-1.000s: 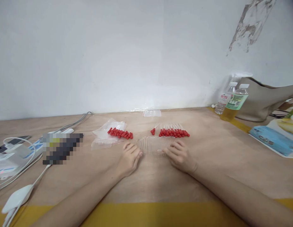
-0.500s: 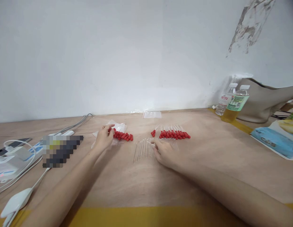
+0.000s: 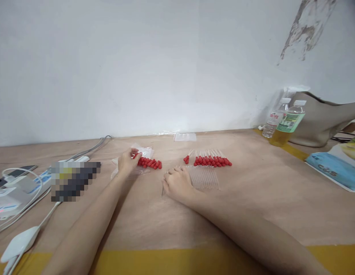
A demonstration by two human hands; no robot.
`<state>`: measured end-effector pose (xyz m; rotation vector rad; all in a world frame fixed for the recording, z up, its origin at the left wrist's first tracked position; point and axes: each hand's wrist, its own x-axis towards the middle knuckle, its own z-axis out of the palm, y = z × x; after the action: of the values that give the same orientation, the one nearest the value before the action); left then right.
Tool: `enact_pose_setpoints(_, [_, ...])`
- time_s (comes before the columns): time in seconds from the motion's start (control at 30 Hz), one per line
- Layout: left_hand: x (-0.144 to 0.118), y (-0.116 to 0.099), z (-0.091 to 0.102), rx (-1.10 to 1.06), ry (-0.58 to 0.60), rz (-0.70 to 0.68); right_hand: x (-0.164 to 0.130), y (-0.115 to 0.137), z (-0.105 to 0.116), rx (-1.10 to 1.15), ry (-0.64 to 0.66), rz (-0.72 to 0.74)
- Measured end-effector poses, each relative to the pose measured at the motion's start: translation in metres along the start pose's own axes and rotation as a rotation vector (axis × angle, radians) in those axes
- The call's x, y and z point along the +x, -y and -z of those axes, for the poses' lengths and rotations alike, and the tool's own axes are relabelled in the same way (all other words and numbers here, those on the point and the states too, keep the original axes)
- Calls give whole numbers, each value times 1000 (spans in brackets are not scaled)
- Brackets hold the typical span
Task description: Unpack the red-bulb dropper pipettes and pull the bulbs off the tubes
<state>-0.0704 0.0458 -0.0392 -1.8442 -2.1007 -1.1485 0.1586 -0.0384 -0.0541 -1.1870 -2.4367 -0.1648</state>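
Observation:
My left hand (image 3: 127, 160) is closed at the left end of a row of red rubber bulbs (image 3: 150, 163), thumb and fingers pinching one bulb (image 3: 134, 156). Clear plastic bags (image 3: 146, 152) lie under and behind that row. My right hand (image 3: 177, 181) is over the left end of a row of thin clear tubes (image 3: 206, 177), its curled fingers closed on a tube (image 3: 162, 190) whose lower end shows below them. Behind the row lie tubes with red bulbs fitted (image 3: 213, 161), and a small separate group (image 3: 186, 159) to their left.
On the left are a power strip (image 3: 45, 177), a white charger (image 3: 18, 242), cables and a pixelated dark object (image 3: 77, 179). Two bottles (image 3: 288, 124), a grey bag (image 3: 312, 122) and a blue tissue pack (image 3: 329, 170) stand or lie at right. A flat clear bag (image 3: 185, 136) lies by the wall.
My right hand has moved left along the clear tubes to their left end, uncovering the tubes on the right. My left hand has stayed at the red bulbs. The view has shifted slightly.

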Motion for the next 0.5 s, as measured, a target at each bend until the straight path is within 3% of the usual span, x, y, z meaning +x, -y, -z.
enact_pose_setpoints(0.3, [3, 7, -8, 101, 40, 38, -7, 6, -2, 56, 7, 72])
enact_pose_setpoints(0.5, [4, 10, -5, 63, 87, -18, -6, 5, -4, 73, 58, 123])
